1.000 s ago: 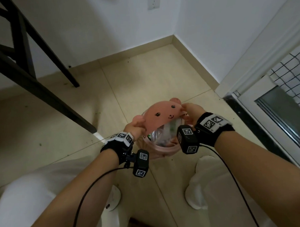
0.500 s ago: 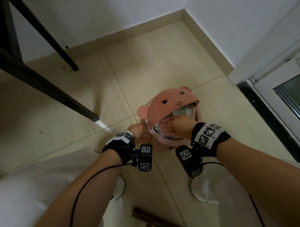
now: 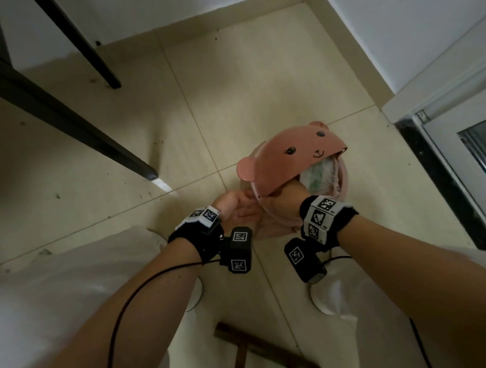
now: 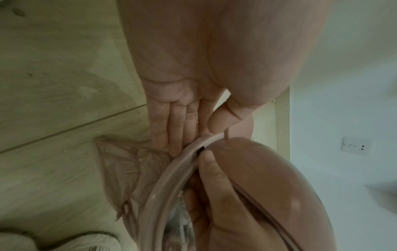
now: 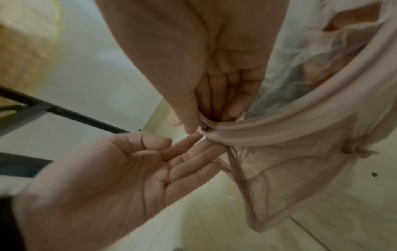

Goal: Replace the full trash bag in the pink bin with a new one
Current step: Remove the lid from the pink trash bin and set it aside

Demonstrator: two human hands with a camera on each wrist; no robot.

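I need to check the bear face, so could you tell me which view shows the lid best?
The head view: the lid shows its whole face and ears. The left wrist view shows only its plain curved underside; the right wrist view shows none.

One pink bin [image 3: 338, 197], one trash bag [image 5: 279, 169], two hands, two shoes.

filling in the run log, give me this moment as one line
stage: freeing old bag | left hand: open, fingers at bin rim | right hand: pinching rim by lid hinge | lid: tilted up | trash bag: in bin
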